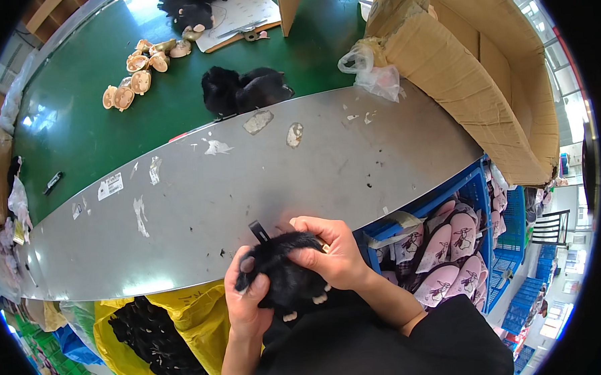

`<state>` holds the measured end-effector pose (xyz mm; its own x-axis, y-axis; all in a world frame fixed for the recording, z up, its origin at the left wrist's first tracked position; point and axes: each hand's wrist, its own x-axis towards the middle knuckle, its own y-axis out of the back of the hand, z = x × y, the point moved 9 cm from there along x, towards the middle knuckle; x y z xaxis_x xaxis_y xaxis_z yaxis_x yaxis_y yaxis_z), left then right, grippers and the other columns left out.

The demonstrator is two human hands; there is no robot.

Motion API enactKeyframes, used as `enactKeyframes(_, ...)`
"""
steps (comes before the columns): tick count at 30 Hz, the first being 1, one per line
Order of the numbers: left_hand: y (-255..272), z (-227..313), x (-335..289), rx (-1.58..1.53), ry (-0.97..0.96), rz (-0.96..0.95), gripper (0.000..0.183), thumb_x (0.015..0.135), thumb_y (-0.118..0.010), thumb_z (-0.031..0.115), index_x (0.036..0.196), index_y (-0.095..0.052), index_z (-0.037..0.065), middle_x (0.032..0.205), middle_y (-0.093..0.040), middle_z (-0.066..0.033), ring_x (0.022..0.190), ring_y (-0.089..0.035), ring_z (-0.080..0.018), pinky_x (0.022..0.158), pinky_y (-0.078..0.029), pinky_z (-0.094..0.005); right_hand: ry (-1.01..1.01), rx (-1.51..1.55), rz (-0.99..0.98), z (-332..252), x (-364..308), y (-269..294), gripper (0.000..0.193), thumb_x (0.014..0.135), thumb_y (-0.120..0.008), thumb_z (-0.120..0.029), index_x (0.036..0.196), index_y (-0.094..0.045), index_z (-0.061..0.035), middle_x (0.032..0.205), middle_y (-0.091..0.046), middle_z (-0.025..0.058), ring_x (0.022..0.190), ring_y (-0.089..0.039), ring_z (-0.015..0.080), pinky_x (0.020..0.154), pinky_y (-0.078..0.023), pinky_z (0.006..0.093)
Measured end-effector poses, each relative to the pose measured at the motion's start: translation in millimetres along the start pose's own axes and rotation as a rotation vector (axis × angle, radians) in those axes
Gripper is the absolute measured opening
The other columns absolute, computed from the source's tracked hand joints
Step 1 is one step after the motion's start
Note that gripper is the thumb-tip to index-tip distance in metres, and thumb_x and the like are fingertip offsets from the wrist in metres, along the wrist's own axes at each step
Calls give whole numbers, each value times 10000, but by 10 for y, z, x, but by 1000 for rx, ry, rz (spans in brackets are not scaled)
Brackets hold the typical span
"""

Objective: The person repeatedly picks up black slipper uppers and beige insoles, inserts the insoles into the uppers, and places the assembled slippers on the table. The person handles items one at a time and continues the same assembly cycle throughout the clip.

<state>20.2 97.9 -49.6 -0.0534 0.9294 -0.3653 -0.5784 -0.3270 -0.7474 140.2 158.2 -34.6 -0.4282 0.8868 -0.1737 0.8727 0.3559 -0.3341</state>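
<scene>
Yellow bag [199, 312] at the lower left of the frame holds more black furry pieces [153, 341]. Just right of it we see the left hand [246, 298] curled under a black furry piece [284, 275], thumb pressed on the fur. Our right hand [330, 250] closes over its top, fingers bent around it, low in the frame's centre over the grey table [247, 183] edge. Farther right, pink slippers [444, 255] fill a blue crate [475, 186].

A cardboard box [483, 79] overhangs a blue crate [478, 190] of pink slippers [444, 248]; beige doll heads [138, 74] dot the green table [77, 137].
</scene>
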Motion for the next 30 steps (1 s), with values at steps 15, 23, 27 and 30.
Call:
enactKeyframes(15,-52,120,-232,481,-105,-37,531,746,-912,146,1169,-646,-33,1024,-682,-45,925,-636,-125,852,-521,-286,147,-448,176,-216,22,-79,440,998,-663,-343,776,-530,13,678,-469,90,619,-412,168,554,-377,317)
enactKeyframes(23,172,-84,-187,167,-68,13,490,793,-816,0,1239,-613,-14,1127,-683,-73,1029,-663,-193,943,-536,-341,161,-298,33,-272,-1,-100,387,1001,-677,-281,767,-538,-4,688,-463,35,633,-399,118,567,-365,276)
enactKeyframes(27,150,-125,-201,57,24,0,574,811,-782,1,1332,-543,-11,1247,-637,-111,1169,-620,-234,1048,-486,-385,145,-276,45,-265,40,1,359,1002,-678,-218,746,-544,-4,720,-504,16,650,-424,90,574,-363,257)
enactKeyframes(30,93,-106,-172,150,7,-14,550,837,-764,30,1337,-538,-12,1240,-636,-113,1180,-614,-238,1057,-483,-393,204,-284,55,-286,46,35,352,987,-695,-207,746,-548,4,680,-500,31,625,-431,106,565,-371,273)
